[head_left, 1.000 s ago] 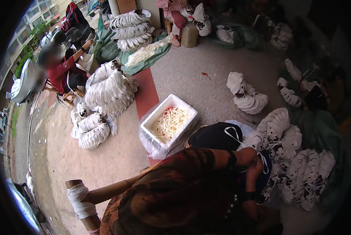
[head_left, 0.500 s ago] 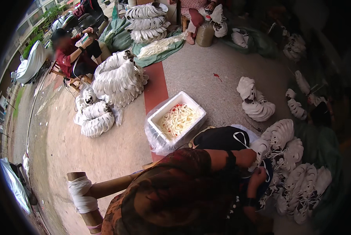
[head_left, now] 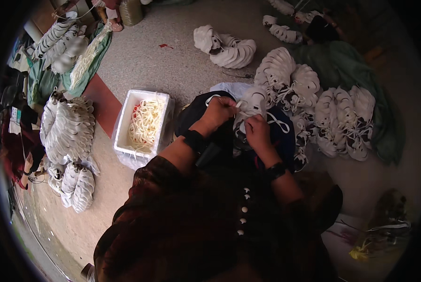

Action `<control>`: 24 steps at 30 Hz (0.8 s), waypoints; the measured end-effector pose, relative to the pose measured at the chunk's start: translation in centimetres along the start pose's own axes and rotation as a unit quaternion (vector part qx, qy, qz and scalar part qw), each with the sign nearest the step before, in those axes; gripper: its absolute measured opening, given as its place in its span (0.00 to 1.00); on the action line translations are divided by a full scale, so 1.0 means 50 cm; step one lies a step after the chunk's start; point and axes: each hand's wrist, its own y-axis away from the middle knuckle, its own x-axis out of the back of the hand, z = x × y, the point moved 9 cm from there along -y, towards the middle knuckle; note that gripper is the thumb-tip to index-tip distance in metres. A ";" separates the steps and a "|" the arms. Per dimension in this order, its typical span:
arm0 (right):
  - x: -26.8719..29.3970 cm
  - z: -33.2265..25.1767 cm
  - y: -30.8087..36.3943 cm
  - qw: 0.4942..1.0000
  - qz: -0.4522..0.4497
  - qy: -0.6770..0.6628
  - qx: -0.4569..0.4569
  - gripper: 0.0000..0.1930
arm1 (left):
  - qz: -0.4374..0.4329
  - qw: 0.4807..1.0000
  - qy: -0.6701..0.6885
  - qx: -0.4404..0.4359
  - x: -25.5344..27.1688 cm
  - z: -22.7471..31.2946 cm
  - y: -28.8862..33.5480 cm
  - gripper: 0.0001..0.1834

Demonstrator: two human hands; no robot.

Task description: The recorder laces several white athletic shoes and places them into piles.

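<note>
A white shoe upper [head_left: 254, 99] lies over my lap, its eyelet side between my two hands. My left hand [head_left: 219, 114] is closed in a pinch on a white shoelace [head_left: 212, 98] at the upper's left side; the lace loops out over the dark cloth. Close against the lower part of the upper, my right hand [head_left: 258, 134] is also pinched shut. Beside it a second loop of white lace [head_left: 280, 123] sticks out to the right. The exact hold of the right fingertips is small and partly hidden.
To my left stands a white foam box [head_left: 119, 136] with loose cream laces [head_left: 144, 122] inside. Stacked white uppers [head_left: 344, 115] lie to the right by green sheeting [head_left: 384, 108]. More stacks sit ahead [head_left: 231, 49] and far left [head_left: 67, 127], near a seated person [head_left: 20, 145].
My view has swung to the right and down, so the box and stacks appear further left. My left hand has moved from the upper out to its left side, pinching lace.
</note>
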 end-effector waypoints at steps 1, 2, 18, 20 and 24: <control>0.002 0.006 0.001 1.000 0.010 -0.008 -0.006 0.03 | -0.005 0.999 0.033 0.026 -0.001 -0.007 -0.004 0.01; 0.003 0.017 0.003 1.000 0.012 -0.001 -0.021 0.03 | 0.003 0.998 0.052 0.030 -0.005 -0.010 -0.005 0.01; 0.000 0.024 -0.001 0.998 -0.004 0.051 -0.048 0.09 | 0.068 0.950 -0.295 -0.072 -0.044 0.018 -0.052 0.06; 0.002 0.022 -0.001 0.998 -0.001 0.053 -0.045 0.08 | 0.046 0.944 -0.320 -0.063 -0.045 0.024 -0.049 0.07; -0.001 0.025 -0.007 0.998 0.010 0.045 -0.042 0.09 | 0.022 0.934 -0.345 -0.090 -0.045 0.022 -0.052 0.08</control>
